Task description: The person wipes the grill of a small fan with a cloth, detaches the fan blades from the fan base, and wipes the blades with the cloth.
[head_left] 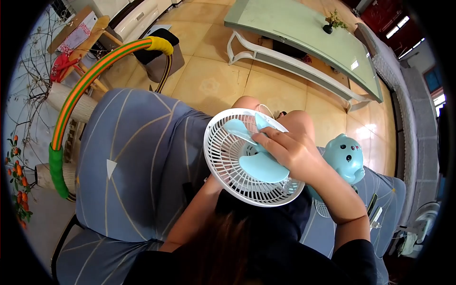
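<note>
A white slatted fan guard (223,166) is tilted towards me above my lap, with light-blue fan blades (263,167) inside it. My right hand (290,149) reaches over the rim, its thumb and fingers closed on one of the blades near the hub. My left hand (213,183) is behind the lower left of the guard; its fingers are hidden, so how it touches the fan does not show. Beside my right forearm sits a glossy light-blue animal-shaped figure (344,159). Part of a round grille (322,208) shows below it, next to my arm.
A blue-grey patterned sofa cover (137,156) surrounds me. At left an orange-and-green striped hoop (78,90) leans over it. Ahead stands a glass-topped table (294,28) with a small potted plant (328,27). A dark bin-like box (161,57) stands on the tiled floor. A white plug-like item (376,217) lies at right.
</note>
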Available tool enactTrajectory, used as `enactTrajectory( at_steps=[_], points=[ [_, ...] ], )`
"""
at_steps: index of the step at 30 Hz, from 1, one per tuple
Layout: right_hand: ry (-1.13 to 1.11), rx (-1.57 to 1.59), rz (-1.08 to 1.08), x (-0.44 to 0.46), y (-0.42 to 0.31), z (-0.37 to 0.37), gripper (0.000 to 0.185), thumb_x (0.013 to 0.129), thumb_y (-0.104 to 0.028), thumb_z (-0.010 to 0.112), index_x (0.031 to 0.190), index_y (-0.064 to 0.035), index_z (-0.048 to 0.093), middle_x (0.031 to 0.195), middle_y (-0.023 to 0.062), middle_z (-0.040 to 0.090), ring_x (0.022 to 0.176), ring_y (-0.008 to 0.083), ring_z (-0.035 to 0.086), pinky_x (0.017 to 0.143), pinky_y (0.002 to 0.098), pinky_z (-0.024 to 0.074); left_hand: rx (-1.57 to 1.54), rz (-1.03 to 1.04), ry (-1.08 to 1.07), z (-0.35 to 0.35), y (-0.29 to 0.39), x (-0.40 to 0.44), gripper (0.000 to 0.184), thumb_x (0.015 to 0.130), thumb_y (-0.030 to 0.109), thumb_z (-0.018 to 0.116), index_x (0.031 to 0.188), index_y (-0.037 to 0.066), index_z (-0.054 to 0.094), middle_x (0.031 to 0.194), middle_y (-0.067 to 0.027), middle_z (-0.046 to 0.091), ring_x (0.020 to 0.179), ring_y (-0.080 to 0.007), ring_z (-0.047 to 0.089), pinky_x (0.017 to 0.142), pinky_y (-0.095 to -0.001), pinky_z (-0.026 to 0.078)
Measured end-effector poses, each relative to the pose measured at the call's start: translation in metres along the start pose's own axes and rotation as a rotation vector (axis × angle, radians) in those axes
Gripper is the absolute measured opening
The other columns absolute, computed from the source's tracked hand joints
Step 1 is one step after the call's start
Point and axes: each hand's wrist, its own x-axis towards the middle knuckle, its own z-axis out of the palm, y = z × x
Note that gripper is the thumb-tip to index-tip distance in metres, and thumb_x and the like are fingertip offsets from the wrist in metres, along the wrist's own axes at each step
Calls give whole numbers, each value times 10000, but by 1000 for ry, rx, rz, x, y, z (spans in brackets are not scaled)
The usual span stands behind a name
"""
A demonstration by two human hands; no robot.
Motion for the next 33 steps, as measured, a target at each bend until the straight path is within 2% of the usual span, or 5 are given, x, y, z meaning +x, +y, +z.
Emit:
enactTrajectory(
  at_steps=[12,15,20,28,33],
  points=[
    [-56,-12,204,-20,-6,7,637,639,-10,737,1262,-45,609,1121,156,672,792,266,710,622,341,585,73,80,-152,-6,34,-14,517,1001,244,601,1441,17,453,1388,-83,544,1280,-154,502,1091,-307,393],
    [-122,4,275,-29,0,11,693,591,6,772,1261,-41,601,1127,148,658,827,282,705,623,359,579,223,-64,360,-20,51,-29,513,987,190,583,1449,9,452,1451,-108,506,1359,-190,452,1147,-341,340],
    [-206,55,377,-28,6,13,668,598,-11,792,1237,-41,601,1078,133,665,852,300,701,665,377,582,1283,502,58,9,123,-36,424,804,101,690,1211,16,609,1332,-173,553,1304,-393,477,1100,-455,361],
    [-319,186,427,-31,45,16,420,766,-217,770,1148,-61,694,931,161,698,915,337,681,805,429,529,1217,273,-186,36,107,-15,423,800,198,786,1112,11,570,1165,-188,609,1201,-380,542,1054,-463,402],
    [-464,320,353,-24,67,15,284,837,-134,727,1057,30,650,909,171,644,801,331,613,719,408,502,1206,306,-215,31,96,-10,317,792,129,772,994,10,558,1089,-177,608,1136,-374,562,1014,-438,427]
  ],
)
